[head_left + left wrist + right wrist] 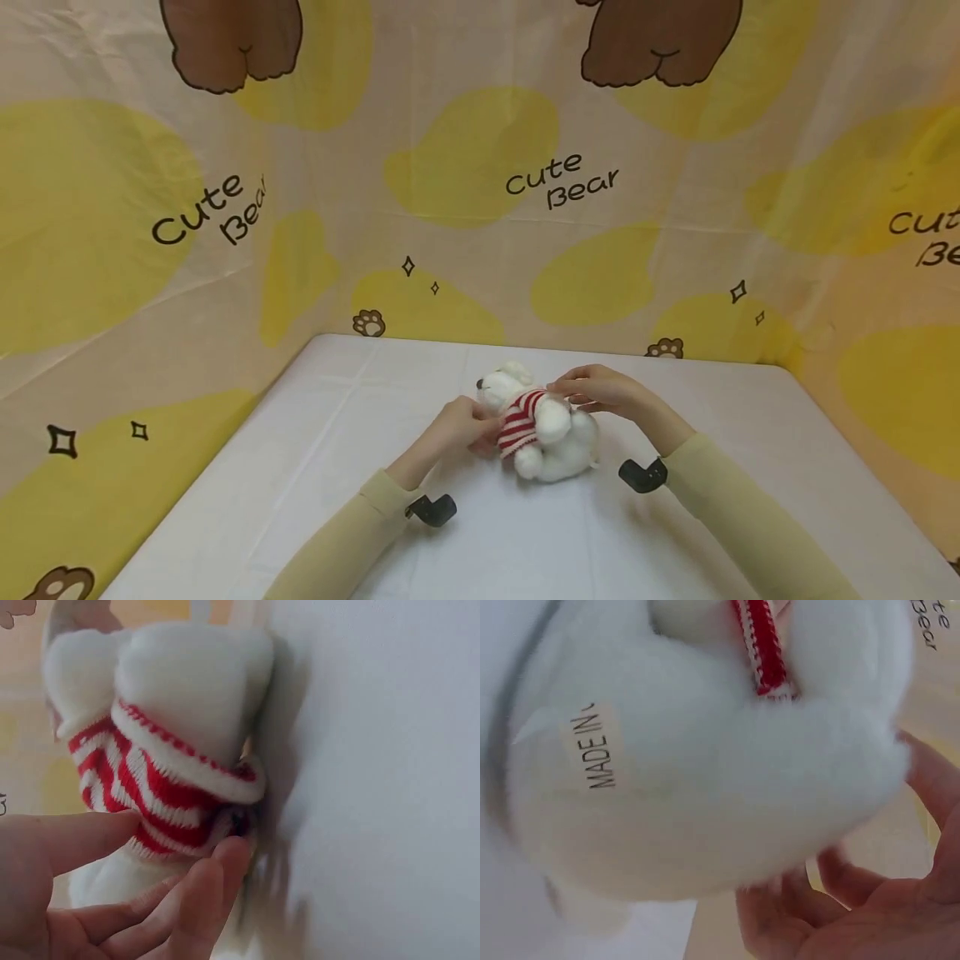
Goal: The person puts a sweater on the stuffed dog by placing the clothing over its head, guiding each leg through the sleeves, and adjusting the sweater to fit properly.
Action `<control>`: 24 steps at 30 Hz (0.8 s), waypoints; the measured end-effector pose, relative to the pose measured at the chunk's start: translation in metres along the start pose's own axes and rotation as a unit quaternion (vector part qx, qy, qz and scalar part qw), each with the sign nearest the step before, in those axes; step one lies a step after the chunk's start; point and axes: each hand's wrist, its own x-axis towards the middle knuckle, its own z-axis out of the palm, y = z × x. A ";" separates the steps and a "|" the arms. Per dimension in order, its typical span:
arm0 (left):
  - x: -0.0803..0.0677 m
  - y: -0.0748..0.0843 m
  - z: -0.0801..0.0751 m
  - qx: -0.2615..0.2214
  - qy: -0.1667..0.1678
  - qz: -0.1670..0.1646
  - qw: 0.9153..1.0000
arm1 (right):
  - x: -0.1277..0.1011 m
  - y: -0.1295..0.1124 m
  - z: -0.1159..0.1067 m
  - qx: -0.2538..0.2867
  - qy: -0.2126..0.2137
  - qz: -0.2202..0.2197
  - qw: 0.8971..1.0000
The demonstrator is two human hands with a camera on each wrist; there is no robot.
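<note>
A white plush bear point(573, 450) in a red-and-white striped knit sweater point(519, 422) lies tipped on its side on the white table, its head point(501, 387) towards the far left. My left hand point(456, 427) pinches the sweater near the neck; the left wrist view shows the thumb on the stripes and fingertips at the knit's edge. From the bear's other side, my right hand point(606, 390) holds its body between thumb and curled fingers. In the right wrist view the white bottom point(705, 817) hides part of those fingers, and a "MADE IN" tag point(596, 750) shows.
The white tabletop point(315, 467) spreads around the bear. A cloth backdrop point(465, 242) printed with bears and yellow patches rises behind and at both sides. Dark wrist-camera mounts sit on the left wrist point(433, 510) and right wrist point(643, 475).
</note>
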 end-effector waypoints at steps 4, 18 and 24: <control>0.005 -0.004 0.011 -0.060 -0.045 0.003 0.997 | 0.000 -0.008 0.006 -0.071 0.037 -0.002 0.997; 0.005 0.015 0.030 -0.178 0.034 -0.008 0.983 | 0.000 -0.003 0.003 -0.044 0.000 0.027 0.999; 0.006 0.026 0.027 -0.218 0.073 -0.019 0.973 | 0.000 0.006 -0.003 0.033 -0.038 0.017 0.999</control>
